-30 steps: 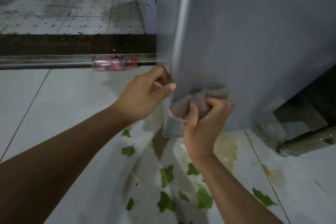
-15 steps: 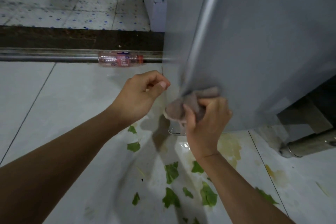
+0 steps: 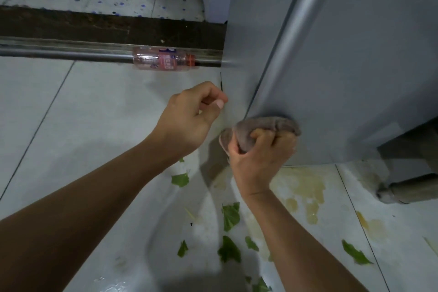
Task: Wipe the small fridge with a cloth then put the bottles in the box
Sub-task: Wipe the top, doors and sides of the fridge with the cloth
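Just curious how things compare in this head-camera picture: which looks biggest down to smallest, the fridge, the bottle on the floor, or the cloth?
Largest to smallest, as they look:
1. fridge, by far.
2 and 3. cloth and bottle look alike; the cloth is bunched, partly hidden in the right hand and nearer the camera, so I won't rank them.

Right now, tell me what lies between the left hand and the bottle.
In the head view, only bare pale floor tile lies between the left hand and the bottle, which lies on its side against the metal rail.
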A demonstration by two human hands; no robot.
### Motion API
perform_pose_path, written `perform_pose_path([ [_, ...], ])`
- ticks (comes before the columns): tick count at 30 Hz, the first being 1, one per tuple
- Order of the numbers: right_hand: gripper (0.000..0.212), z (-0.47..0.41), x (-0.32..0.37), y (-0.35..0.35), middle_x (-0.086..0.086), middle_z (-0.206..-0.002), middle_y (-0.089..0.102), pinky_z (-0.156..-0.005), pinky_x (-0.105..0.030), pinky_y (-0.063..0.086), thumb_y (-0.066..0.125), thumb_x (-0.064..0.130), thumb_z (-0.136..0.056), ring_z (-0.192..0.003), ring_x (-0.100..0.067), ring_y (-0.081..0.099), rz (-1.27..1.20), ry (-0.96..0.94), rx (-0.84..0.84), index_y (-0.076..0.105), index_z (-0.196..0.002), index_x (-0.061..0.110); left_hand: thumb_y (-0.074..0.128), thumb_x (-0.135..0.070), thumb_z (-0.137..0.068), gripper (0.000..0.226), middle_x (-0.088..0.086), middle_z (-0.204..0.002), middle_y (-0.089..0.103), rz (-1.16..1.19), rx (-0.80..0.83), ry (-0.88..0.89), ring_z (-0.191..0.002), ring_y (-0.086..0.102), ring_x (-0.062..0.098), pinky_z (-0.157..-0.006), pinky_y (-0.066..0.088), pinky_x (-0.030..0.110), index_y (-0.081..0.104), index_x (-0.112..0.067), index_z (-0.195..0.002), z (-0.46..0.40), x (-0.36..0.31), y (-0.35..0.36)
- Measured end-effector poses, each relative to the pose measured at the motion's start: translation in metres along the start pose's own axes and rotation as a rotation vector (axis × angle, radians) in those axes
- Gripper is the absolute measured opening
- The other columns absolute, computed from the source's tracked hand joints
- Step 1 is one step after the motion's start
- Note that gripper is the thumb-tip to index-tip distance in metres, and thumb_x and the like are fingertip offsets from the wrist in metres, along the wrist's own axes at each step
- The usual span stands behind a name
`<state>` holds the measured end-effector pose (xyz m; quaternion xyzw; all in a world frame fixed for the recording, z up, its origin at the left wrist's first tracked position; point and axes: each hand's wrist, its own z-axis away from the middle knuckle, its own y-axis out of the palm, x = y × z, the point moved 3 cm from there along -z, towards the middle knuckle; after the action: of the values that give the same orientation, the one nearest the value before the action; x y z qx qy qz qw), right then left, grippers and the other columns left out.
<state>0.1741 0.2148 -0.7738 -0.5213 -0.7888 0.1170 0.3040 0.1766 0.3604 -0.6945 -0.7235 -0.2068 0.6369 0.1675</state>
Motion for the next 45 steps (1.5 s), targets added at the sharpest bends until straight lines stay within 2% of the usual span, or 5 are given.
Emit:
perform_pose_path([
  [6, 0.042, 0.046, -0.01, 0.014, -0.015, -0.073, 0.049, -0.064, -0.035, 0.035, 0.087, 0.011, -0.058, -0.077, -0.026, 0.037, 0.011, 0.165, 0.224, 0.046, -0.066, 0.007, 0.05, -0.02, -0.094, 0.013, -0.009, -0.096, 0.065, -0.035, -0.019, -0.019, -0.093, 0.06, 0.01, -0.085, 0.051, 0.03, 0.062, -0.021, -0.099, -0.001, 0.004, 0.015],
  [17, 0.04, -0.022, -0.02, -0.029, -0.014, -0.092, 0.051, -0.08, -0.036, 0.032, 0.068, 0.038, -0.077, -0.091, -0.025, 0.043, -0.221, 0.093, -0.024, 0.042, -0.096, 0.015, 0.051, 0.008, -0.078, 0.035, -0.004, -0.094, 0.06, -0.125, 0.017, 0.035, -0.09, 0.057, 0.013, -0.08, 0.05, 0.028, 0.054, -0.02, -0.098, 0.003, -0.011, 0.035],
  [31, 0.019, -0.006, -0.142, -0.032, -0.018, -0.084, 0.056, -0.08, -0.039, 0.031, 0.055, 0.014, -0.08, -0.086, -0.026, 0.041, 0.072, -0.202, 0.142, 0.045, -0.096, 0.011, 0.064, -0.04, -0.083, 0.038, -0.004, -0.1, 0.061, -0.356, -0.076, -0.074, -0.089, 0.062, 0.02, -0.079, 0.055, 0.042, 0.043, -0.022, -0.109, -0.002, -0.011, 0.066],
  [38, 0.046, -0.019, -0.21, -0.046, -0.019, -0.133, 0.037, -0.096, -0.037, 0.035, 0.043, 0.018, -0.089, -0.117, -0.029, 0.042, -0.142, 0.678, 0.165, 0.037, -0.132, 0.005, 0.062, -0.038, -0.083, 0.033, -0.007, -0.095, 0.06, -0.324, -0.132, -0.078, -0.082, 0.06, 0.012, -0.068, 0.05, 0.029, 0.043, -0.022, -0.104, 0.002, -0.01, 0.07],
  [45, 0.02, 0.005, -0.109, -0.03, -0.024, -0.098, 0.049, -0.078, -0.033, 0.039, 0.064, -0.003, -0.077, -0.086, -0.034, 0.05, -0.19, 0.413, 0.168, 0.051, -0.089, -0.009, 0.069, -0.027, -0.082, 0.042, -0.011, -0.098, 0.053, -0.347, -0.16, -0.184, -0.086, 0.056, 0.012, -0.075, 0.053, 0.034, 0.041, -0.022, -0.113, 0.009, -0.014, 0.085],
])
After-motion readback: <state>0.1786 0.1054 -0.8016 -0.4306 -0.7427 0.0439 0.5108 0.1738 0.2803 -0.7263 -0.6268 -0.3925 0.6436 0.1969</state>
